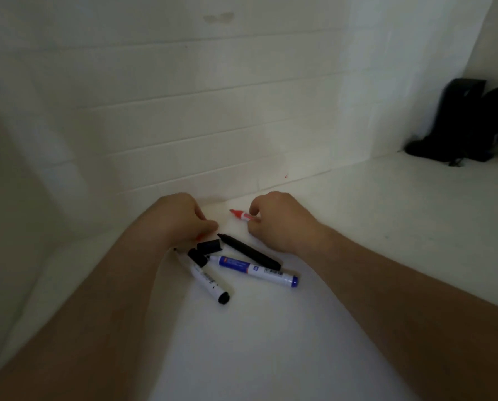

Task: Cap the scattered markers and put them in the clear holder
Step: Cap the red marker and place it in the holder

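Blue marker (257, 269), black marker (249, 251) below right hand (276, 219).

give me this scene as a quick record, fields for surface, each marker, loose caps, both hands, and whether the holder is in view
surface: white table against a white wall
red marker: uncapped, tip pointing left, held by the right hand
black marker: uncapped, lying diagonally
blue marker: uncapped, lying flat beside the black marker
white marker: black cap on, lying flat
loose black cap: on the table by the left hand
left hand: fingers curled; something red shows beneath it, contents unclear
clear holder: not in view
background: dark bag, far right
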Demonstrator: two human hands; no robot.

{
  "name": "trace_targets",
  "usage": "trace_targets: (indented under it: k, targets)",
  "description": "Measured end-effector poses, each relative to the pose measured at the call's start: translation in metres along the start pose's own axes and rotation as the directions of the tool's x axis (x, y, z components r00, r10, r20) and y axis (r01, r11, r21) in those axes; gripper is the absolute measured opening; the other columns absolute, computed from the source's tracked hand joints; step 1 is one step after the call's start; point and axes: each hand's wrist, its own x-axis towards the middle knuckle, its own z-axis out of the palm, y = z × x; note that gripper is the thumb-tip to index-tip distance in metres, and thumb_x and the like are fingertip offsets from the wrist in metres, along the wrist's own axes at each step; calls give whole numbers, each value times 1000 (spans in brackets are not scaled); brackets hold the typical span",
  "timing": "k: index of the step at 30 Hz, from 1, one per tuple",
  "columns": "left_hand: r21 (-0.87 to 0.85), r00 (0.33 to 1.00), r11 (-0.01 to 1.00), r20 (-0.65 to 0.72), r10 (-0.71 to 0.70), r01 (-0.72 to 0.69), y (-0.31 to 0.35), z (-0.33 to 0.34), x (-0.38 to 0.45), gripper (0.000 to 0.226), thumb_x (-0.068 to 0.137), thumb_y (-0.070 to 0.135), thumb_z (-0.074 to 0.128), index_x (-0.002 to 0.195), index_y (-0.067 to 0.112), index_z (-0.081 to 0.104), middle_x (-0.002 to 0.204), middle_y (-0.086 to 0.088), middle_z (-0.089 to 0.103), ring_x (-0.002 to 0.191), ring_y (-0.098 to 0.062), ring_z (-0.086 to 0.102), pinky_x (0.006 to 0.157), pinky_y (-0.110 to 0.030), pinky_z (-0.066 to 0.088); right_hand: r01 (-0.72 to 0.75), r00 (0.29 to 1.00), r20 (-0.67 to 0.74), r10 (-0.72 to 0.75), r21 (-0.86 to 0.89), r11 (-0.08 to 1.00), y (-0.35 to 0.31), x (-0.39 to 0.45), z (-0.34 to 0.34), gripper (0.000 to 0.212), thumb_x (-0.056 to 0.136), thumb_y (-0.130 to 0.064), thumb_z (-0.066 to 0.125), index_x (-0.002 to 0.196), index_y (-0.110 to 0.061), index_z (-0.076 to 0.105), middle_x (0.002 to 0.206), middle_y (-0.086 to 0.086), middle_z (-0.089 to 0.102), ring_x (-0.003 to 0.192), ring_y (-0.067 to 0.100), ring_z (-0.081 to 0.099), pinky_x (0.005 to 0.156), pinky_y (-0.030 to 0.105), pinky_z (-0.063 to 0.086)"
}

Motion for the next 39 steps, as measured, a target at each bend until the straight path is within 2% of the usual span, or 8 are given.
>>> trace_targets:
  k: [2, 5, 9, 13, 21, 25, 32, 39]
  targets:
    - [19, 999, 1000, -35, 1, 0, 1, 2, 0, 26, 90, 39, 69, 83, 16, 80, 83, -6, 76, 82, -21, 70, 65, -27, 48, 0, 1000, -18, -2, -112, 994, 14, -2, -1, 28, 102, -29, 50, 116, -11, 65, 117, 14, 62, 102, 29, 61, 75, 31, 43]
    - [-102, 978, 989, -189, 84, -105, 16, 6, 0, 22, 96, 35, 64, 106, 18, 73, 104, -1, 71, 98, -20, 63, 78, -29, 42, -37, 995, -101, 28, -82, 996, 46, -14, -16, 26, 103, -27, 48, 120, -14, 62, 115, 15, 57, 101, 33, 60, 81, 36, 47]
    - [-447, 963, 854, -169, 211, -265, 53, 10, -11, 8, 101, 34, 57, 99, 29, 63, 92, 7, 74, 84, -14, 70, 73, -33, 54, -112, 969, -206, 138, 133, 985, 89, -47, -58, 18, 102, -36, 46, 104, -25, 59, 92, 5, 64, 79, 26, 60, 66, 35, 46]
    - [-537, 931, 764, -138, 338, -357, 100, 18, -18, 12, 99, 34, 60, 100, 33, 72, 89, 8, 73, 78, -9, 69, 69, -30, 57, -122, 945, -262, 198, 279, 952, 129, -82, -80, 7, 97, -41, 58, 95, -35, 62, 82, -6, 67, 67, 18, 62, 55, 29, 50]
    - [-851, 961, 458, -172, 217, -256, 164, 58, -32, 16, 102, 15, 56, 111, 21, 67, 101, -4, 73, 82, -12, 69, 76, -29, 59, 78, 882, -443, 161, 475, 877, 157, -110, -89, 7, 90, -28, 75, 90, -35, 77, 72, -15, 67, 55, 4, 54, 52, 13, 41]
    - [-814, 948, 486, -257, 189, -318, 168, 64, -34, 16, 101, 15, 56, 106, 22, 70, 96, 4, 73, 83, -8, 69, 72, -22, 59, 61, 902, -406, 146, 455, 889, 156, -106, -79, 9, 89, -26, 77, 93, -34, 78, 78, -13, 70, 58, 1, 58, 54, 13, 44]
    - [-763, 930, 545, -209, 302, -348, 168, 69, -35, 19, 101, 16, 56, 103, 29, 70, 95, 6, 74, 82, -8, 69, 78, -27, 60, 35, 928, -355, 116, 393, 919, 156, -101, -76, 9, 91, -31, 73, 95, -39, 76, 81, -15, 69, 64, 0, 60, 54, 10, 41]
    - [-591, 884, 662, -244, 399, -462, 173, 75, -42, 9, 98, 34, 60, 98, 35, 69, 83, 10, 70, 78, -8, 66, 73, -29, 54, 86, 931, -363, 20, 275, 958, 154, -100, -73, 11, 91, -34, 72, 100, -39, 76, 85, -18, 70, 79, -1, 64, 69, 15, 43]
